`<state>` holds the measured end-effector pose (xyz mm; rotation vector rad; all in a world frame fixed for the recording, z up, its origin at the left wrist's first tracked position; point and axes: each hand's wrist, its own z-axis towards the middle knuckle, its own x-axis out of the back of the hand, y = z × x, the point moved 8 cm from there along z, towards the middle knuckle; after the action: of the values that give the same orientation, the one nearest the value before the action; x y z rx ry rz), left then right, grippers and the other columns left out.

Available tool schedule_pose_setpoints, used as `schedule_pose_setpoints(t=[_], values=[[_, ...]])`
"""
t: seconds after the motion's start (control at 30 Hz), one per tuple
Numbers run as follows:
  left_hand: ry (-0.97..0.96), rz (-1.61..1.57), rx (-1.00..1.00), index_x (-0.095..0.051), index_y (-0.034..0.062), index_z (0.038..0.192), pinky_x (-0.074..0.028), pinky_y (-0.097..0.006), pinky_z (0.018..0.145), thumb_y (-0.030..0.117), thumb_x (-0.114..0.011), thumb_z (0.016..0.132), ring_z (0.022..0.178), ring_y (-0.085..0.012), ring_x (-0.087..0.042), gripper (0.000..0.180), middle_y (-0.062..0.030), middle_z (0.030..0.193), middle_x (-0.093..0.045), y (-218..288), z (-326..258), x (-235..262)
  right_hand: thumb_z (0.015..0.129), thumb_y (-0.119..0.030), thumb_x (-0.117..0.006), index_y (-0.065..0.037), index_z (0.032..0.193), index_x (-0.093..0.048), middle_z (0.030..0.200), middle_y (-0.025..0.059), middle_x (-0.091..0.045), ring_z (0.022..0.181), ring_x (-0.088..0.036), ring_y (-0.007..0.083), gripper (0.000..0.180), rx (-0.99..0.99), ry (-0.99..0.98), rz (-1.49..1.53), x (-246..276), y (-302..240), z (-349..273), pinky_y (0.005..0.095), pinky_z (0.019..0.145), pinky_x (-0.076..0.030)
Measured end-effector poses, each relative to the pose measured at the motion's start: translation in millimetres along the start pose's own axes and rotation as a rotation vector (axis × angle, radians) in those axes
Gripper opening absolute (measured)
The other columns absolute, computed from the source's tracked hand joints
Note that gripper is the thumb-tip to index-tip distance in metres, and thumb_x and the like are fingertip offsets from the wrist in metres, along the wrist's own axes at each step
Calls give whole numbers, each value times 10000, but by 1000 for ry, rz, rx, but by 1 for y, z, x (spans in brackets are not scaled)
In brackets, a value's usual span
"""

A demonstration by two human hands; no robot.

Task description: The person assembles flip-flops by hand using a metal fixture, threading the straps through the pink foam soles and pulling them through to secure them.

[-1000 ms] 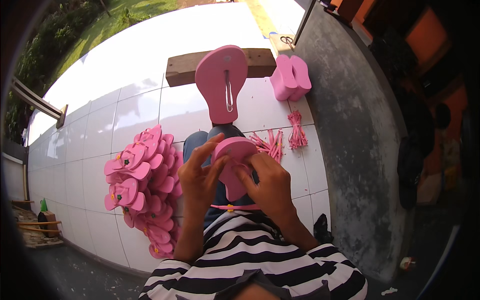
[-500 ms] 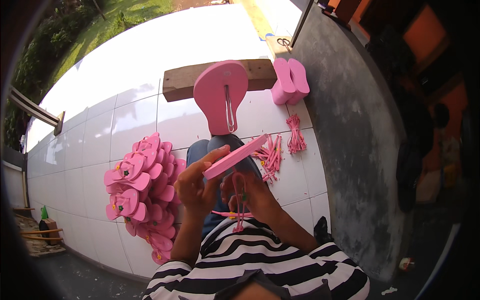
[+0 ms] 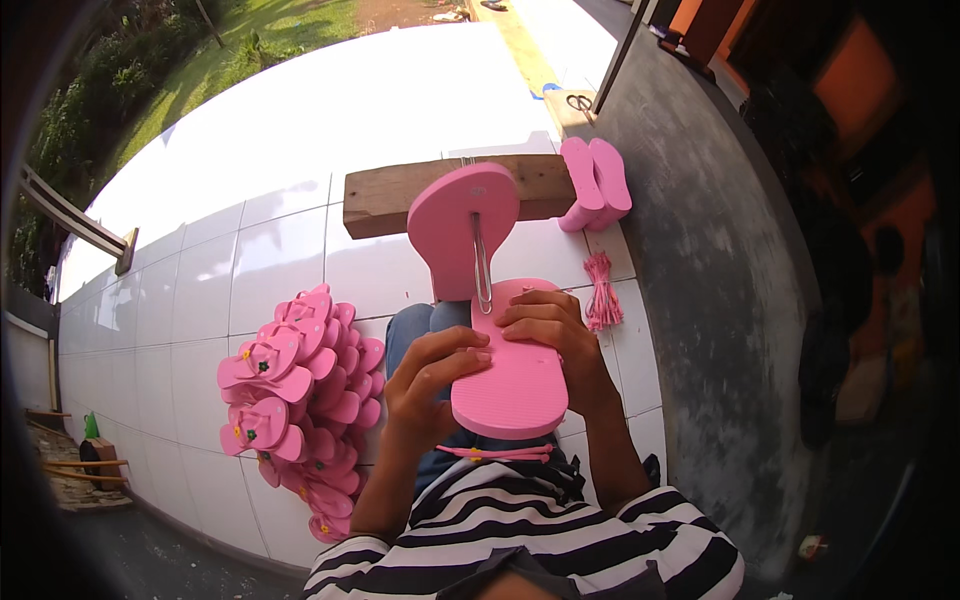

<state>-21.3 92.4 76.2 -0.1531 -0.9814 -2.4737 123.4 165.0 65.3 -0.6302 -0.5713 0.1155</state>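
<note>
A pink flip-flop sole [image 3: 515,400] is held over my lap, its ridged top facing up. My left hand [image 3: 425,385] grips its left edge, thumb hidden. On the right edge is my right hand [image 3: 560,340], fingers lying bent over the top. The sole's far end meets a long metal wire loop [image 3: 481,262], which sticks out from another pink sole [image 3: 462,210] propped upright against a wooden block [image 3: 385,200]. Whether the loop passes into the held sole cannot be seen. A pink strap [image 3: 495,454] with a yellow flower lies across my lap.
Finished pink flip-flops [image 3: 300,390] are heaped on the tiles at left. Right of the block stand stacked pink soles [image 3: 595,185], with a bundle of pink straps [image 3: 602,292] nearer. Scissors [image 3: 580,103] lie farther back. A grey wall [image 3: 720,250] borders the right side.
The held sole has turned from edge-on to face up and come against the wire loop. My right hand has moved onto its right edge. The strap that hung by that hand no longer shows.
</note>
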Motion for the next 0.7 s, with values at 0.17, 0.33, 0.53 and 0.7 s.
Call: schedule_pose_setpoints(t=[0.17, 0.33, 0.53, 0.7], values=[[50, 38, 1, -628, 32, 1038, -582, -307, 748, -9, -787, 740, 883, -231, -686, 341, -144, 1026, -649, -10, 11, 3, 771, -129, -772, -80, 1130, -584, 1098, 91, -659, 1083, -615, 287, 409, -10, 139, 24, 3, -1, 6, 435, 982, -422], [116, 73, -12, -631, 17, 1021, -593, -255, 642, -9, -786, 754, 830, -188, -678, 310, -151, 1001, -641, -18, 21, 6, 778, -116, -769, -76, 1131, -575, 1088, 97, -659, 1052, -627, 284, 405, -15, 157, 20, 0, 8, 15, 428, 952, -445], [124, 5, 23, -620, -6, 994, -604, -245, 608, -13, -771, 788, 817, -168, -672, 256, -145, 991, -617, -16, 32, 8, 800, -92, -765, -63, 1168, -574, 1109, 104, -645, 1065, -616, 290, 415, -217, 133, 193, -1, 15, 17, 406, 944, -467], [162, -371, 487, -567, -48, 954, -641, -242, 681, -34, -726, 841, 831, -137, -670, 196, -122, 1010, -571, -28, 38, 1, 819, -158, -797, -124, 1387, -523, 1285, 136, -464, 1193, -468, 298, 632, -310, 127, -23, 10, 7, 28, 392, 921, -481]])
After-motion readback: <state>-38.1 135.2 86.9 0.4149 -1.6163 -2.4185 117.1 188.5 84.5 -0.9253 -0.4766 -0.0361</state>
